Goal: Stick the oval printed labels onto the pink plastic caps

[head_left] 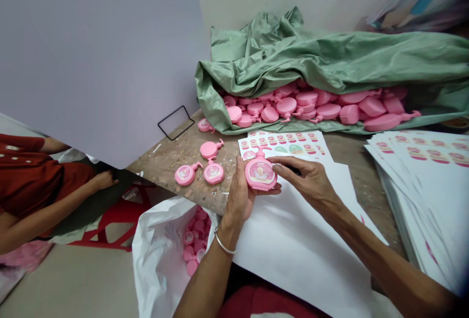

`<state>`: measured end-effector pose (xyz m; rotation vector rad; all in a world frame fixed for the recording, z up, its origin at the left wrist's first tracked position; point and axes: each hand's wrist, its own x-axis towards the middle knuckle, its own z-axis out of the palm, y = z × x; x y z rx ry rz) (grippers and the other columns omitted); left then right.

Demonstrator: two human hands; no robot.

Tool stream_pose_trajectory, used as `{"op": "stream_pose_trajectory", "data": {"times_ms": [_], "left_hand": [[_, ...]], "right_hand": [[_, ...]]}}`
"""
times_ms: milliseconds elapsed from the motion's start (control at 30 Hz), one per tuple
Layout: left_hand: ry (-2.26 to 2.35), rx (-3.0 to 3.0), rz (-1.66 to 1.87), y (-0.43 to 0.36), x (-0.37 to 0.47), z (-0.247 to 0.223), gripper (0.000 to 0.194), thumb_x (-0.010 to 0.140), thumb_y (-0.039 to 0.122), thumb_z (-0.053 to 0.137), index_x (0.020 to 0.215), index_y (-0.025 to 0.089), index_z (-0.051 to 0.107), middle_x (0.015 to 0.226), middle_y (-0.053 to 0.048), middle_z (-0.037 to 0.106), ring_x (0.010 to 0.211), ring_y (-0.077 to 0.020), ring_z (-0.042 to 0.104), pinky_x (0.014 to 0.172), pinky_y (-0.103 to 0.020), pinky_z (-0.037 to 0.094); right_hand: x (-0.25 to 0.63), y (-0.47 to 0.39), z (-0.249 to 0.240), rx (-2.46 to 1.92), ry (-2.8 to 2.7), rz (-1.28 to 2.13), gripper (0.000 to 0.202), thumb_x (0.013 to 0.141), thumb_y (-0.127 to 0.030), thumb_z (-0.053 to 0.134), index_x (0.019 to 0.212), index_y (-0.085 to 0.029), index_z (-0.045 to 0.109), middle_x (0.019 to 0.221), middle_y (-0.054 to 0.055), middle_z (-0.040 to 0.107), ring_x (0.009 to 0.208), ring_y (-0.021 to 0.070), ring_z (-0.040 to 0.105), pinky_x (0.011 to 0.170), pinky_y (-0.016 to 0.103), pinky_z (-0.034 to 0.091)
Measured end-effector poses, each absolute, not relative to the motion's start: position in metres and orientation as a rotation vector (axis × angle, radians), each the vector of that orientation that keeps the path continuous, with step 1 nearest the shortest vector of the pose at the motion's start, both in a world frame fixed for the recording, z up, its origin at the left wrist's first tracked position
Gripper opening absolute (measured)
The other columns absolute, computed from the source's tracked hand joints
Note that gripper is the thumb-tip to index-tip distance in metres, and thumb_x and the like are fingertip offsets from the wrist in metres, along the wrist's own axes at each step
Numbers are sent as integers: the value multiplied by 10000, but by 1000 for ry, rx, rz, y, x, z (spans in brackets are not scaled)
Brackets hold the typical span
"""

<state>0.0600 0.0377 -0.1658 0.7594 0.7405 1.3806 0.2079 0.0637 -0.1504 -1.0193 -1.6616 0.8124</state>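
Note:
A pink toy-like pump bottle (261,172) with a round picture label on its front stands upright in my left hand (240,193). The left palm and fingers cradle it from the left and from below. From the right, my right hand (308,176) has its thumb and forefinger pinched at the bottle's edge, by the label. Something dark shows under the right fingers; I cannot make out what it is. A sheet of printed stickers (306,143) lies just behind the bottle. Left of my hands are labelled pump bottles (214,173) and one turned plain side up (209,150).
A green sack (330,71) full of plain pink bottles lies along the back. Stacked sticker sheets (414,186) sit at right. Below the table's left edge hangs a white sack (157,240) with pink pieces. A black wire frame (176,122) and a person in red (47,181) are at left.

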Motion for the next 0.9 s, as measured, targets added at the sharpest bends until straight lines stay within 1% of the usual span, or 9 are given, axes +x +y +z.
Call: {"op": "stream_pose_trajectory", "data": {"times_ms": [167, 267, 333, 433, 533, 667, 733, 800, 900], "left_hand": [[760, 779, 1369, 34, 59, -161, 659, 850, 689, 449, 1135, 118, 616, 860, -107, 719, 754, -244, 712, 698, -393, 602], [788, 893, 1387, 32, 56, -161, 488, 786, 491, 687, 1109, 137, 594, 889, -75, 702, 707, -207, 705, 663, -347, 603], [810, 932, 1404, 32, 55, -162, 444, 758, 392, 736, 1093, 148, 577, 908, -62, 689, 682, -186, 695, 638, -330, 602], [878, 971, 1415, 28, 61, -161, 376, 781, 393, 701, 1057, 163, 590, 917, -60, 674, 692, -174, 680, 636, -319, 601], [977, 1065, 1374, 18, 64, -163, 371, 759, 382, 719, 1054, 185, 608, 998, -69, 657, 774, -182, 664, 639, -295, 593], [1217, 1004, 1428, 13, 31, -179, 505, 699, 433, 751, 1089, 163, 578, 893, -58, 676, 653, -162, 616, 605, -317, 567], [1554, 1100, 1591, 23, 2, -188, 458, 687, 465, 738, 1008, 158, 628, 914, -54, 678, 755, -178, 624, 682, -293, 535], [1879, 1311, 1645, 40, -25, -194, 399, 750, 518, 657, 935, 164, 662, 905, -55, 684, 831, -203, 627, 762, -307, 497], [2137, 1547, 1535, 70, -47, -191, 403, 866, 528, 495, 829, 167, 668, 753, -69, 659, 749, -229, 622, 717, -352, 464]], "right_hand": [[210, 65, -154, -1015, -1711, 727, 307, 803, -470, 662, 970, -231, 758, 816, 31, 699, 698, 161, 583, 635, 299, 473], [215, 66, -155, -1032, -1837, 479, 337, 837, -481, 623, 1014, -220, 743, 756, 38, 686, 684, 172, 578, 675, 331, 476], [215, 65, -152, -1129, -1868, 181, 372, 827, -489, 634, 1030, -194, 734, 789, 74, 700, 762, 222, 610, 777, 403, 471], [206, 62, -148, -1199, -1788, -3, 545, 768, -545, 677, 1158, -165, 665, 1010, 136, 705, 939, 293, 633, 882, 469, 454], [201, 65, -152, -1155, -1773, 275, 683, 738, -611, 667, 1262, -183, 569, 1181, 130, 660, 1032, 275, 633, 872, 412, 502], [249, 87, -169, -1458, -1780, 157, 652, 765, -597, 627, 1265, -184, 555, 1201, 137, 648, 1082, 299, 608, 915, 449, 474], [289, 100, -178, -1723, -1909, 1, 681, 712, -600, 664, 1268, -219, 565, 1221, 134, 640, 1100, 356, 581, 902, 506, 447], [323, 112, -185, -1907, -2040, -1, 761, 637, -621, 699, 1265, -209, 571, 1231, 147, 632, 1103, 392, 566, 866, 514, 447], [345, 128, -189, -2031, -2117, 146, 714, 601, -652, 693, 1131, -177, 643, 1069, 160, 683, 1022, 395, 594, 816, 494, 450]]}}
